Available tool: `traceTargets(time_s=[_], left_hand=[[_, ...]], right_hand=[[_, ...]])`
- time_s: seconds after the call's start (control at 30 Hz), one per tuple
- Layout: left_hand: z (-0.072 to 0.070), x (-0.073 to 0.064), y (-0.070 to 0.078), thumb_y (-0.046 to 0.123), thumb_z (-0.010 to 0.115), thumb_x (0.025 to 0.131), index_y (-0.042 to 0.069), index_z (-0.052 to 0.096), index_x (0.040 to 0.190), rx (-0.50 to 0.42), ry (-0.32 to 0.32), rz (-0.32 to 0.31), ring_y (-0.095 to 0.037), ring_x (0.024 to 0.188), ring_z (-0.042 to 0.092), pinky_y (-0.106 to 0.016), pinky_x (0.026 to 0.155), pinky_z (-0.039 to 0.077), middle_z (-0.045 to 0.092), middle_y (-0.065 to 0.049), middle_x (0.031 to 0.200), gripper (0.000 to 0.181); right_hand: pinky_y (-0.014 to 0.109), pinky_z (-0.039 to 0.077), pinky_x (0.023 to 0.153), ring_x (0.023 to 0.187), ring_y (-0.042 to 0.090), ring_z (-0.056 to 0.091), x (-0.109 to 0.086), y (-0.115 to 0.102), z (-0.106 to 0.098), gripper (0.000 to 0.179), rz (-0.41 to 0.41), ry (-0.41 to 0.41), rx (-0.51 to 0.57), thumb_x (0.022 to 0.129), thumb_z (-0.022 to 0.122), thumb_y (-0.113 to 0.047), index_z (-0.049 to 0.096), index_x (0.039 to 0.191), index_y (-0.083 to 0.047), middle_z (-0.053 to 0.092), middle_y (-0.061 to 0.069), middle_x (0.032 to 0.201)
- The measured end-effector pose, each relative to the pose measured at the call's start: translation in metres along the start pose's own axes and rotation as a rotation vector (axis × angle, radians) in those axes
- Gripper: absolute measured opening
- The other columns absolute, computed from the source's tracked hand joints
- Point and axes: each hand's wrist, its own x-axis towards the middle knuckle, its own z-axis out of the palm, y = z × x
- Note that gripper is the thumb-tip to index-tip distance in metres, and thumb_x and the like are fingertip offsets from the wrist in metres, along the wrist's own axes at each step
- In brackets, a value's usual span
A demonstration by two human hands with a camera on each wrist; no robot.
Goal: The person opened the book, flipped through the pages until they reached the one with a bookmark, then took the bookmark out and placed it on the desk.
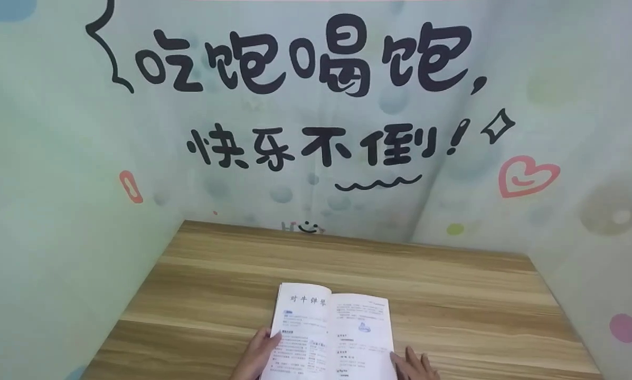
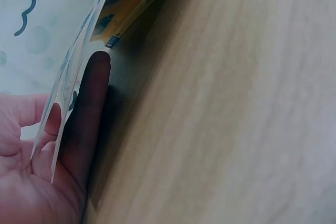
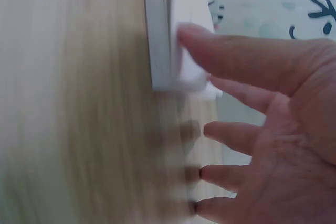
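An open book (image 1: 358,338) with printed Chinese text lies before me, its left page headed by large characters. My left hand (image 1: 257,353) holds the book's left edge. In the left wrist view, pages (image 2: 65,98) pass between the thumb and the fingers, with one dark, shaded finger (image 2: 94,93) stretched under the cover. My right hand (image 1: 415,365) is at the right edge. In the right wrist view, its thumb (image 3: 241,59) reaches the blurred page edges (image 3: 173,40), while the other fingers are spread and fairly straight. Part of each hand falls below the head view.
A wood-grain table (image 1: 231,264) carries the book and extends around it on the far side, left and right. Behind it hangs a pale printed backdrop (image 1: 294,111) with black characters, and similar sheets enclose both sides.
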Motion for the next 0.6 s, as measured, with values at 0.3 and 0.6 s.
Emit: traceTargets(time_s=[0.3, 0.6], left_hand=[[0.002, 0.0, -0.001, 0.027, 0.043, 0.099, -0.003, 0.04, 0.115, -0.005, 0.006, 0.024, -0.014, 0.077, 0.063, -0.027, 0.068, 0.048, 0.062, -0.003, 0.091, 0.034], [0.002, -0.001, -0.001, 0.029, 0.043, 0.099, -0.003, 0.04, 0.114, 0.012, 0.011, 0.031, -0.013, 0.075, 0.061, -0.027, 0.068, 0.047, 0.06, -0.003, 0.089, 0.036]], right_hand=[[0.078, 0.0, 0.094, 0.128, 0.065, 0.004, 0.005, 0.015, 0.002, 0.077, 0.069, -0.033, 0.087, 0.073, 0.07, -0.052, 0.046, 0.136, -0.015, 0.017, 0.036, 0.146], [0.076, 0.002, 0.096, 0.129, 0.063, 0.005, 0.001, 0.009, 0.005, 0.075, 0.039, 0.016, 0.109, 0.073, 0.071, -0.05, 0.049, 0.133, -0.012, 0.021, 0.036, 0.145]])
